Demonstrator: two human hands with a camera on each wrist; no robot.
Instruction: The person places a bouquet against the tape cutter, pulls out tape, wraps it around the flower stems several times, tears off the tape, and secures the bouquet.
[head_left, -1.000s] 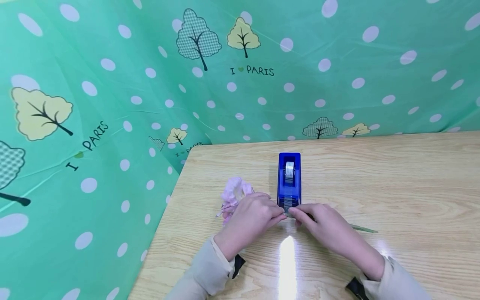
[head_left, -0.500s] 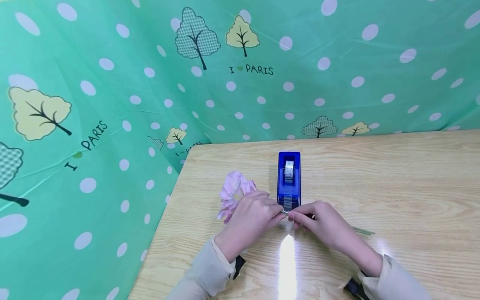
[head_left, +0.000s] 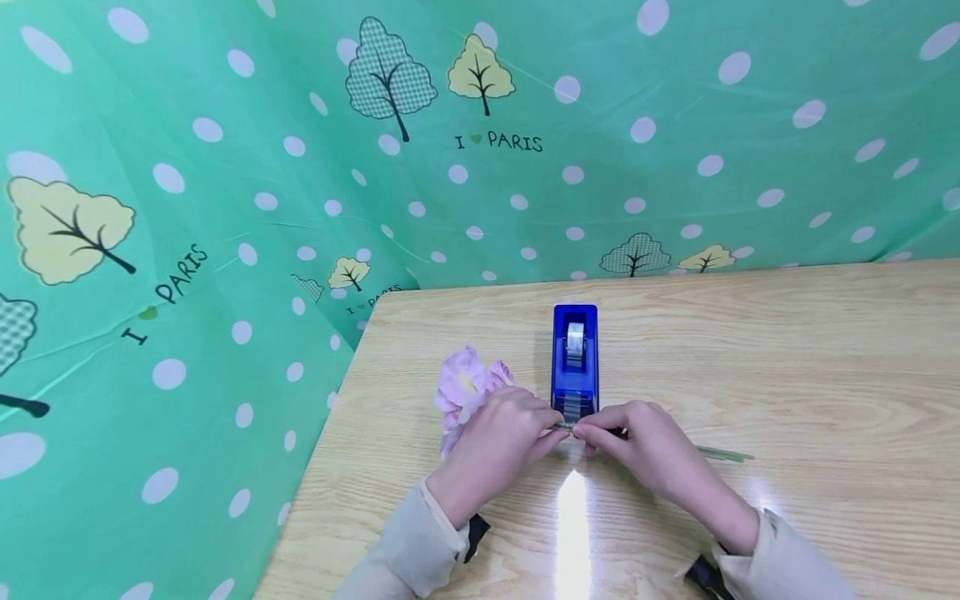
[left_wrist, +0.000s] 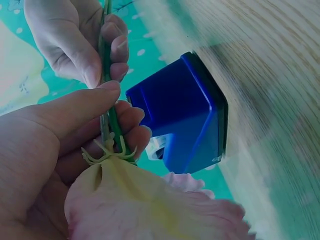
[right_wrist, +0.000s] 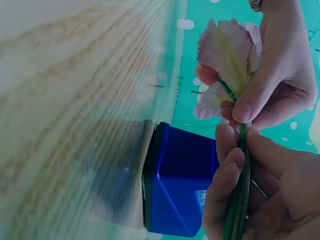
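Note:
Pink artificial flowers (head_left: 461,387) with green stems lie across both hands, blossoms to the left. My left hand (head_left: 501,429) pinches the stems just below the blossoms, as the left wrist view shows. Close beside it, my right hand (head_left: 648,442) holds the same stems (right_wrist: 240,195) between thumb and curled fingers. The stem ends (head_left: 726,455) stick out past the right wrist in the head view. Directly beyond the fingertips stands a blue tape dispenser (head_left: 575,358) with a roll of clear tape. The thumbs nearly meet on the stems.
The wooden table (head_left: 787,358) extends to the right of the hands. A green curtain (head_left: 420,125) with dots and trees hangs behind it and along its left side. Black straps (head_left: 477,537) sit at the sleeve cuffs.
The blossoms have turned as the stems roll slightly between the fingers. Both hands stay nearly in place by the dispenser, and the head view shifts a little.

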